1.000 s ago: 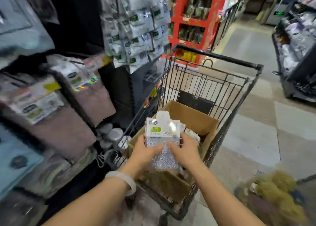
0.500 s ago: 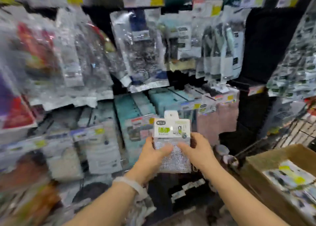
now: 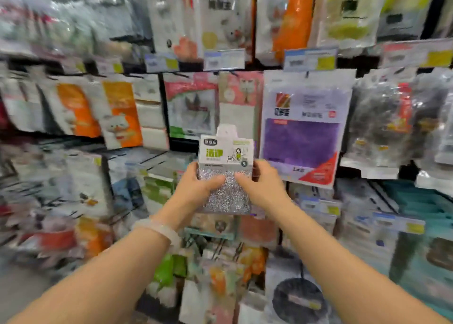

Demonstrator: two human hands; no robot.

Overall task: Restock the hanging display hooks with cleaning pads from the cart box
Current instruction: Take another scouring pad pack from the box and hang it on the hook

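While you face the hanging display, this is what shows:
Cleaning pads [image 3: 225, 174]: a silver pack with a white-and-green header card, upright at centre frame.
Left hand [image 3: 196, 187]: you grip the pack's left edge.
Right hand [image 3: 261, 186]: you grip its right edge.
Purple cloth pack [image 3: 302, 127]: hangs just right of the header card.

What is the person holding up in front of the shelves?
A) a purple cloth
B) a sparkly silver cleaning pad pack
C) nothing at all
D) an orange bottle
B: both the left hand and the right hand grip the silver cleaning pad pack by its sides; the purple cloth pack hangs on the display behind it.
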